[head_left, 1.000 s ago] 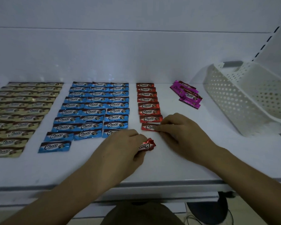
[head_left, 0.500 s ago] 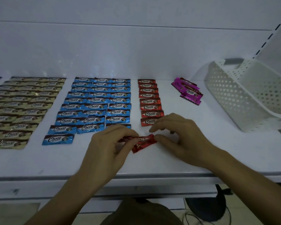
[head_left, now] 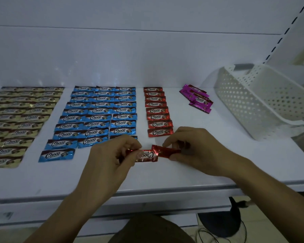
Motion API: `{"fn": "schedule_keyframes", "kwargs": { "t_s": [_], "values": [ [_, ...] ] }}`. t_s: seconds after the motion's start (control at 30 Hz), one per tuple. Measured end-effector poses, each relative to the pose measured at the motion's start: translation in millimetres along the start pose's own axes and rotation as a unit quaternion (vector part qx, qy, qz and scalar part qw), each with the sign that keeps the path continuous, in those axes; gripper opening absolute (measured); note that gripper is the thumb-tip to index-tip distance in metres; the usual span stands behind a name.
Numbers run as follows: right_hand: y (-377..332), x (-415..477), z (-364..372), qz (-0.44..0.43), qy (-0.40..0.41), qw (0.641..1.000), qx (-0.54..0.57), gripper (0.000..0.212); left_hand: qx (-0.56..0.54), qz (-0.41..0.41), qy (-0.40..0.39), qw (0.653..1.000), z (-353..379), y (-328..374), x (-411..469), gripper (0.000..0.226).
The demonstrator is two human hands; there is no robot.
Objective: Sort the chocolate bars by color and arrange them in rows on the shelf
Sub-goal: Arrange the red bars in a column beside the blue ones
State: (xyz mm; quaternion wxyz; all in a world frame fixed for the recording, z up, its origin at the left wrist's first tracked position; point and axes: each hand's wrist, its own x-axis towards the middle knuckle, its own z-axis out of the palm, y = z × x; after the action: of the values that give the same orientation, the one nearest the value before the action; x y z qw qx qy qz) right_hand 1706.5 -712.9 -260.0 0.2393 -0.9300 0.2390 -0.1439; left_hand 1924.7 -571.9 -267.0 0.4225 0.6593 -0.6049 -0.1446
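On the white shelf (head_left: 165, 179) lie gold bars (head_left: 23, 118) in rows at the left, blue bars (head_left: 98, 116) in three columns, and a single column of red bars (head_left: 157, 111). My left hand (head_left: 111, 158) pinches a red bar (head_left: 146, 156) with its label showing. My right hand (head_left: 197, 148) pinches a second red bar (head_left: 165, 151), whose left end overlaps the first. Both hands are just in front of the red column. A small heap of magenta bars (head_left: 198, 99) lies to the right of the red column.
A white perforated plastic basket (head_left: 256, 102) stands tilted at the right of the shelf. The shelf's front edge (head_left: 147, 193) runs below my hands. The white back wall rises behind the rows. A slotted upright (head_left: 288, 28) sits at the far right.
Both hands came together in front of the red column. A second red bar now shows, pinched in my right hand. The view shifted down slightly.
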Motion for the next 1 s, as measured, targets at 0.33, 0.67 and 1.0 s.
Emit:
{"fn": "schedule_keyframes", "kwargs": {
  "t_s": [0.33,0.67,1.0],
  "values": [
    [4.4,-26.5,8.7,-0.019,0.097,0.995,-0.029,0.02,-0.104,-0.067,-0.002,0.992,-3.0,-3.8,5.7,0.017],
    [3.9,-14.1,10.9,0.021,0.095,0.995,-0.01,0.014,-0.16,-0.117,0.012,0.98,-5.1,-5.5,3.8,0.022],
    [-0.5,-4.8,-0.5,0.009,0.041,0.998,0.056,0.017,-0.186,-0.137,0.031,0.973,-7.3,-8.0,6.4,0.022]
  ]
}}
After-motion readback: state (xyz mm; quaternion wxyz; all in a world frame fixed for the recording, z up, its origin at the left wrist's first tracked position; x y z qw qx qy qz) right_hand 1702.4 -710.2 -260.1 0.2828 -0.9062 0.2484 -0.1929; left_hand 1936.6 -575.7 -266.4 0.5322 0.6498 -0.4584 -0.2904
